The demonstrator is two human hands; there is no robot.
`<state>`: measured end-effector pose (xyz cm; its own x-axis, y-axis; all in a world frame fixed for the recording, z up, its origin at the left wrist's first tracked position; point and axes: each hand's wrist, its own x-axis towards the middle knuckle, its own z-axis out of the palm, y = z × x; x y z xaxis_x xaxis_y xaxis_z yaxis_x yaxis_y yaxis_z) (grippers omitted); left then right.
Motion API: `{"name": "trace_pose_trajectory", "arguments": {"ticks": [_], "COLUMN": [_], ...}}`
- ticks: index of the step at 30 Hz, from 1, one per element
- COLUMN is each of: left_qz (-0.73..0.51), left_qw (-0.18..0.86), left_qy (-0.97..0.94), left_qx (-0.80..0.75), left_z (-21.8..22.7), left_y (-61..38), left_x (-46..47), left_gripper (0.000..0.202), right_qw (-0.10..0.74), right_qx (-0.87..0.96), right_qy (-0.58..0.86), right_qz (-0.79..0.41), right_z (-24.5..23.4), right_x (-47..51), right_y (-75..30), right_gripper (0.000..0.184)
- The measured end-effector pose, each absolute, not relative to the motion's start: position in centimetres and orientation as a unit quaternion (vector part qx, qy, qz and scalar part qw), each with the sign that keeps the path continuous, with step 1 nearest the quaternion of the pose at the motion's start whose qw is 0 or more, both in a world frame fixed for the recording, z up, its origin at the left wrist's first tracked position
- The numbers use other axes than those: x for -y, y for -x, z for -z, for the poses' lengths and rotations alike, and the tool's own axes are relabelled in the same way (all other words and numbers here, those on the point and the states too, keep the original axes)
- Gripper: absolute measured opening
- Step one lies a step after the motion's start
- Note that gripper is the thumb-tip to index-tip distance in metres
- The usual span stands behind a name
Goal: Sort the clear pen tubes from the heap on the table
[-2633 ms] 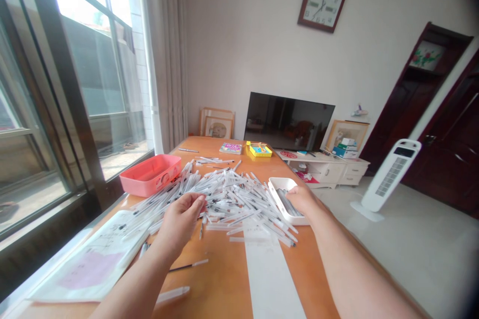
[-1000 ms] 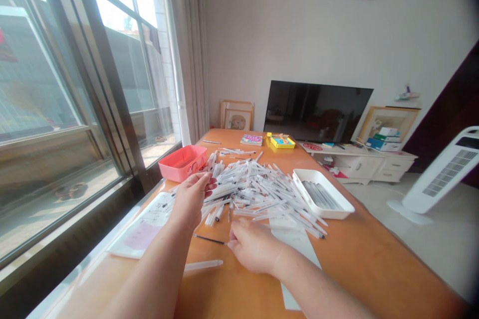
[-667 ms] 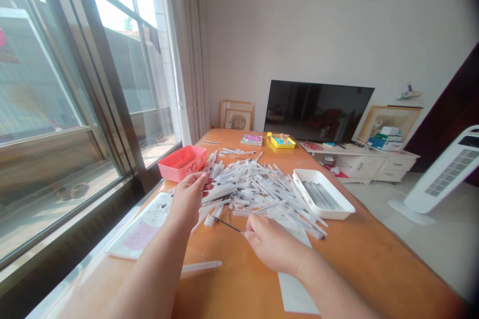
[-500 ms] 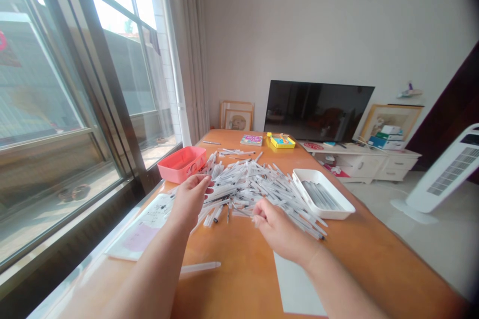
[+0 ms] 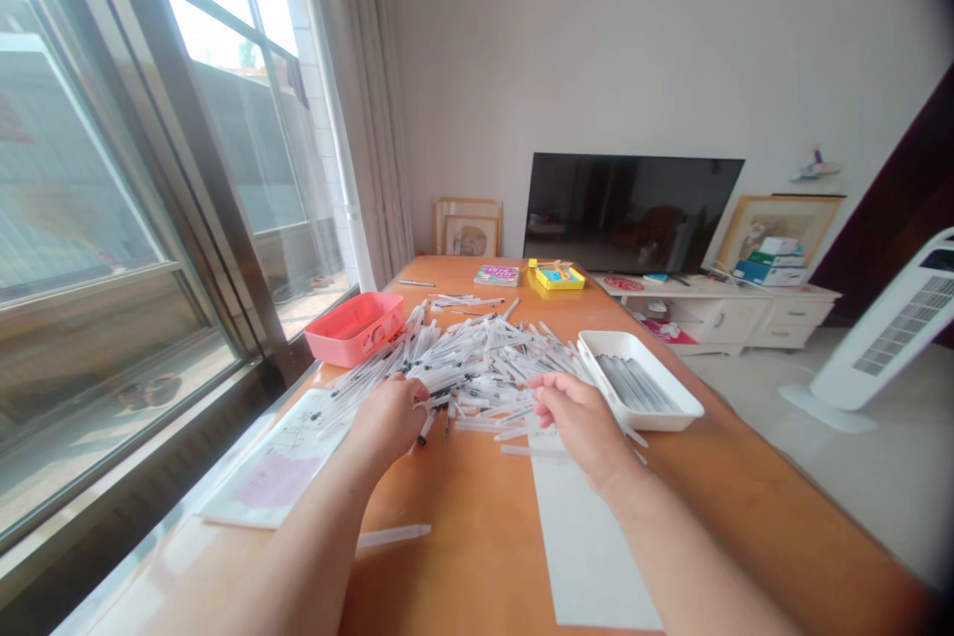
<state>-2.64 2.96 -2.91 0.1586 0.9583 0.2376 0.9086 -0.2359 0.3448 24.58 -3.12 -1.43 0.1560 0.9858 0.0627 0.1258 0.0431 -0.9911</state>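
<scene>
A big heap of clear plastic pens covers the middle of the orange table. My left hand rests on the heap's near edge with its fingers curled round a clear pen whose dark tip sticks out below. My right hand hovers just left of the white tray, fingers pinched together; what they hold is too thin to see. Thin dark refills lie side by side in the tray. A pink box stands at the heap's left.
A long white paper strip lies under my right arm and a printed sheet at the left edge. One loose pen barrel lies near me. A yellow box and booklet sit at the far end. A tower fan stands right.
My right hand left the tray, picked a thin dark refill off the table near me and moved back up toward the tray. My left hand sank onto the heap.
</scene>
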Motion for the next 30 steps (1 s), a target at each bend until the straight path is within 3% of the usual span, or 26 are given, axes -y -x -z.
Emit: {"name": "trace_pose_trajectory", "arguments": {"ticks": [10,15,17,19,23,30], "left_qz": [-0.215,-0.317,-0.376,-0.418,-0.375,-0.32], "left_qw": [0.028,0.036,0.113,0.255,0.52,0.607], "left_qy": [-0.77,-0.76,-0.747,-0.709,-0.637,-0.614], "left_qx": [-0.601,-0.567,-0.537,-0.508,-0.429,-0.389], "left_z": [2.4,1.0,0.5,0.0,-0.6,-0.7], "left_y": [2.5,1.3,0.6,-0.1,-0.7,-0.6], "left_x": [-2.6,-1.8,-1.2,-0.6,0.5,0.7], "left_gripper": [0.015,0.015,0.014,0.018,0.029,0.029], "right_qw": [0.595,0.657,0.69,0.72,0.748,0.749], "right_qx": [0.496,0.44,0.407,0.376,0.322,0.299], "right_qy": [0.49,0.491,0.477,0.451,0.396,0.389], "right_qz": [-0.399,-0.366,-0.361,-0.371,-0.423,-0.445], "right_z": [1.0,1.1,1.0,0.8,0.4,0.5], "right_x": [3.1,2.8,2.7,2.6,2.3,2.1], "right_y": [-24.9,-25.2,-25.4,-25.8,-26.6,-26.9], "right_gripper": [0.038,0.039,0.038,0.036,0.036,0.039]}}
